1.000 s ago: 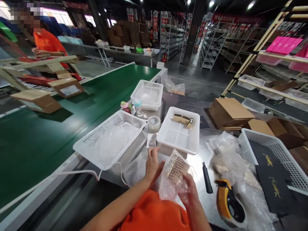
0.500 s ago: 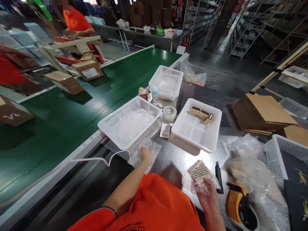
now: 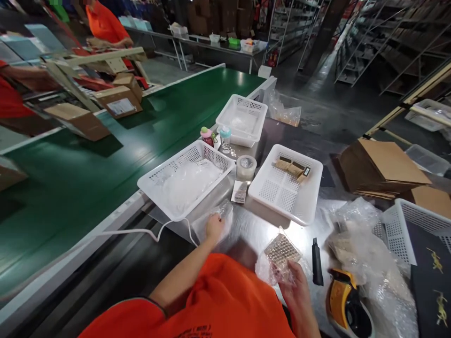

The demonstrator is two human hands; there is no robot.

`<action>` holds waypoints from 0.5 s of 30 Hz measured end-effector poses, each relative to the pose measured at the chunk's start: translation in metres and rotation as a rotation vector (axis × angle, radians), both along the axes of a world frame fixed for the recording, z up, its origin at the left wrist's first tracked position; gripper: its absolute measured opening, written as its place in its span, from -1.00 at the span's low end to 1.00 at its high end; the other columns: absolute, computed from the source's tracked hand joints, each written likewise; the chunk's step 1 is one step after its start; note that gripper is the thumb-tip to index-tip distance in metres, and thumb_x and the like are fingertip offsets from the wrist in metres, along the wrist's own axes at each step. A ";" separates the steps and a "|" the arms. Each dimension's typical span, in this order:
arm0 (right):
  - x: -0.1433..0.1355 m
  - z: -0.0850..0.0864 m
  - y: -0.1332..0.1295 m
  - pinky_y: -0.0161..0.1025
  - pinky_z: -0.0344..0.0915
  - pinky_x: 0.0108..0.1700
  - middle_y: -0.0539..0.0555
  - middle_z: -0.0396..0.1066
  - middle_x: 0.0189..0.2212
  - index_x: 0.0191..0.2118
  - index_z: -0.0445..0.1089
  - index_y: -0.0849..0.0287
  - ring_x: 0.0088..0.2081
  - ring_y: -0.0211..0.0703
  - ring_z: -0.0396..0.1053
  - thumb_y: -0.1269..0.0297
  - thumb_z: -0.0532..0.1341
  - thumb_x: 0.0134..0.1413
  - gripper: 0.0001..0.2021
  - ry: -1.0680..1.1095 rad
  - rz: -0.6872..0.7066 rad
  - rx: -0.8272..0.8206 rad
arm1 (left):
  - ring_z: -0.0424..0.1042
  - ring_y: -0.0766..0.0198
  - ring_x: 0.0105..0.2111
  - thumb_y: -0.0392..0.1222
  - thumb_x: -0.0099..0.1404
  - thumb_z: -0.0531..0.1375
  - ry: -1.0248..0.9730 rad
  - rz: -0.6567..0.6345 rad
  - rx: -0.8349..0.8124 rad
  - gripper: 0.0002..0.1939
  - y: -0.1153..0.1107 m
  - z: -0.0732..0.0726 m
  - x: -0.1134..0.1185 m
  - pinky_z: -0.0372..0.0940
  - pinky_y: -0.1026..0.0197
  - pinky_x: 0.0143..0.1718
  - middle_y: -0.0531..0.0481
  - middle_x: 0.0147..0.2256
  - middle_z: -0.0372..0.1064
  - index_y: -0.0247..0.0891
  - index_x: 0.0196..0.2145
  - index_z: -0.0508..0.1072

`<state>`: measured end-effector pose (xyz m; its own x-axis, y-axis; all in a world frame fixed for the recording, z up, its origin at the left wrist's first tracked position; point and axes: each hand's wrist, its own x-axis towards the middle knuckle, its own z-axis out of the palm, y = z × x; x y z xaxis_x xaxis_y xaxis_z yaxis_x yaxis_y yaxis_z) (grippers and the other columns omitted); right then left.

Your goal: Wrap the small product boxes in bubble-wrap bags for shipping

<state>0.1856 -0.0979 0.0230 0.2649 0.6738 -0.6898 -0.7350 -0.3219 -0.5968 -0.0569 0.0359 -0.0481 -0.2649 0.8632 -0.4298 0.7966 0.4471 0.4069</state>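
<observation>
My left hand (image 3: 214, 228) is closed on a clear bubble-wrap bag (image 3: 225, 217) near the table's front edge. At the right, my right hand (image 3: 294, 281) grips a bubble-wrapped packet (image 3: 282, 253); something tan shows through the wrap, but its kind is hidden. A black box cutter (image 3: 317, 263) lies on the metal table just right of that hand. Beyond it sits a yellow and black tape dispenser (image 3: 340, 298). Ahead of my hands stand a white basket with clear plastic bags (image 3: 190, 185) and a white basket with small tan packets (image 3: 292, 166).
A tape roll (image 3: 245, 167) and a small printed card (image 3: 239, 192) lie between the baskets. Two bottles (image 3: 224, 138) stand behind. Crumpled bubble wrap (image 3: 369, 253) and flat cardboard (image 3: 391, 164) occupy the right. Cartons (image 3: 118, 101) ride the green conveyor (image 3: 169, 112); people in orange work across it.
My right hand and the wrapped packet have shifted left and slightly nearer the body. The left hand keeps its hold on the bubble-wrap bag, which now appears more bunched. Cartons have moved left along the conveyor.
</observation>
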 end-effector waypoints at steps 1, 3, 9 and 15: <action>0.001 0.002 0.002 -0.31 0.43 -0.47 -0.04 0.53 -0.52 -0.47 0.43 0.17 -0.49 -0.19 0.47 0.29 0.45 -0.45 -0.72 -0.012 0.003 -0.008 | 0.40 0.11 -0.10 -0.22 0.38 0.04 -0.011 -0.076 0.056 -0.80 -0.005 0.007 0.007 0.31 0.03 -0.09 -0.15 -0.09 0.37 -0.33 -0.17 0.42; 0.000 0.010 0.009 -0.35 0.37 -0.52 -0.05 0.52 -0.52 -0.46 0.44 0.16 -0.50 -0.21 0.45 0.28 0.46 -0.45 -0.71 -0.019 0.018 -0.012 | 0.36 0.07 -0.03 -0.28 0.33 0.04 -0.066 -0.252 0.153 -0.81 -0.015 0.021 0.026 0.26 0.06 -0.04 -0.17 -0.04 0.34 -0.28 -0.19 0.44; -0.014 0.033 0.035 -0.28 0.37 -0.41 0.00 0.53 -0.48 -0.37 0.48 0.20 -0.43 -0.15 0.46 0.17 0.42 -0.32 -0.69 -0.148 0.038 0.104 | 0.40 0.14 -0.19 -0.28 0.09 0.26 -0.302 -0.651 0.246 -0.87 -0.046 0.036 0.079 0.25 0.20 -0.11 -0.05 -0.22 0.44 -0.21 -0.33 0.47; -0.013 0.010 0.019 -0.22 0.36 -0.26 -0.06 0.50 -0.49 -0.40 0.44 0.13 -0.36 -0.12 0.45 0.17 0.38 -0.29 -0.75 -0.351 -0.176 0.039 | 0.33 0.29 -0.46 -0.32 0.31 -0.06 -0.295 -0.563 0.295 -0.79 -0.050 0.029 0.082 0.16 0.28 -0.41 0.07 -0.51 0.31 -0.24 -0.40 0.33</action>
